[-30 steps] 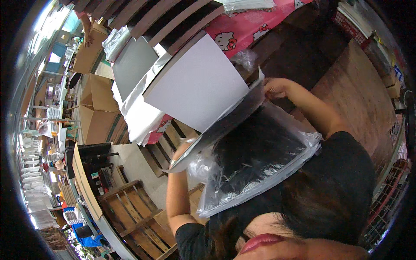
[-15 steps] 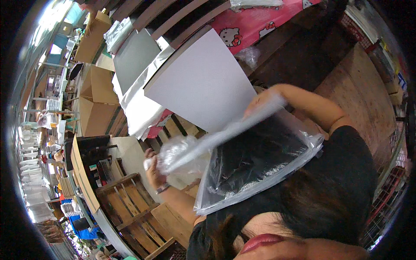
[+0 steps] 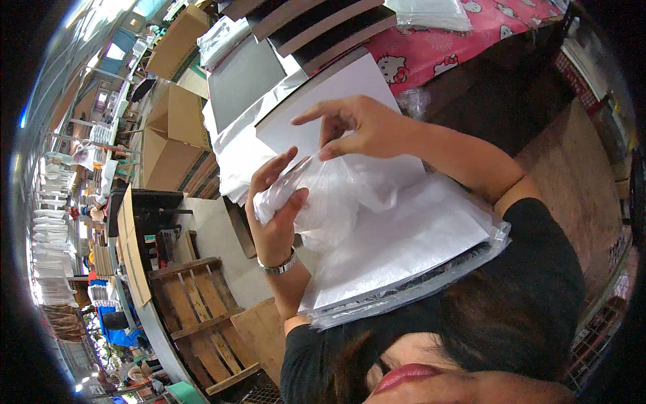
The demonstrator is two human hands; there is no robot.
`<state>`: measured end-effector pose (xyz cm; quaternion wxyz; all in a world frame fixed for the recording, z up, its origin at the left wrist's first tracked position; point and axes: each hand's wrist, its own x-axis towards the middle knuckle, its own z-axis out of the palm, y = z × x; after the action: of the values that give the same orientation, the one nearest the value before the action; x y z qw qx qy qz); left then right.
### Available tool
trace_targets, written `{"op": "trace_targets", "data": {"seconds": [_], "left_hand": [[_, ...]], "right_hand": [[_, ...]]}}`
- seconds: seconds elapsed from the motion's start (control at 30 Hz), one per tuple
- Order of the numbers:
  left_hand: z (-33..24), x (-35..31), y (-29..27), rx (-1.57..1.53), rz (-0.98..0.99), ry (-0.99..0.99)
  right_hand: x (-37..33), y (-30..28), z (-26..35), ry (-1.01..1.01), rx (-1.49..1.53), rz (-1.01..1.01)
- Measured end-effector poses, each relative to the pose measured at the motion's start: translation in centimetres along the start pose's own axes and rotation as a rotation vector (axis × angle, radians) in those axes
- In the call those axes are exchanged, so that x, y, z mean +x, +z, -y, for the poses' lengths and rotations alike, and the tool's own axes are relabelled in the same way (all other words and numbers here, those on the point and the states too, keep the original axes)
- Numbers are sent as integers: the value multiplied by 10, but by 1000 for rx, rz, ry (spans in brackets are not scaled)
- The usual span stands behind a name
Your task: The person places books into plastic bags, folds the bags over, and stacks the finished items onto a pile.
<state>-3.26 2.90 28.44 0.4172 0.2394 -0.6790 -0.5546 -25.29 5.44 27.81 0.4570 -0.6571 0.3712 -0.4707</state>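
Observation:
My left hand [image 3: 272, 212], with a metal watch at the wrist, is closed round a gathered bunch of clear plastic bag [image 3: 330, 209]. My right hand [image 3: 360, 128] is over the bag's upper edge, thumb and a finger pinching a raised peak of film while the index finger stretches out to the left. Under the loose film, in front of my chest, lies a flat white surface [image 3: 404, 249]. Dark layers and clear film edges [image 3: 410, 289] show along its near side. Behind my right hand, a white board [image 3: 367, 77] leans out from the table.
Dark panels [image 3: 323, 34] are stacked beyond the board. A grey sheet [image 3: 245, 77] rests on white wrapping at left. Clear packets [image 3: 431, 13] lie on a pink patterned cloth [image 3: 431, 50]. Open cardboard boxes [image 3: 175, 128] and a wooden pallet [image 3: 202, 316] stand to the left.
The plastic, stretched as a long fold between my hands, is now bunched up. My right hand has moved left and up, close to my left. White now covers the black area.

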Motion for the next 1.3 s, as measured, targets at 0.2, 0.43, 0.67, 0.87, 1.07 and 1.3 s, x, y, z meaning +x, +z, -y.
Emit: {"op": "trace_targets", "data": {"seconds": [0.2,0.43,0.67,0.87,1.07,1.3], "left_hand": [[9,7,16,49,-204,-103],[36,4,31,35,-311,-22],[26,-4,-1,-280,17,-63],[80,-60,-70,30,380,-124],[50,-51,-93,-752,436,-269],[92,-53,-102,-285,614,-227]], "right_hand": [[3,7,-12,76,-4,-116],[6,17,-27,-233,-254,-398],[-26,32,-18,276,539,192],[-57,-37,-26,-32,732,269],[-66,-45,-26,80,-5,622],[-72,-58,-37,238,613,-6]]}}
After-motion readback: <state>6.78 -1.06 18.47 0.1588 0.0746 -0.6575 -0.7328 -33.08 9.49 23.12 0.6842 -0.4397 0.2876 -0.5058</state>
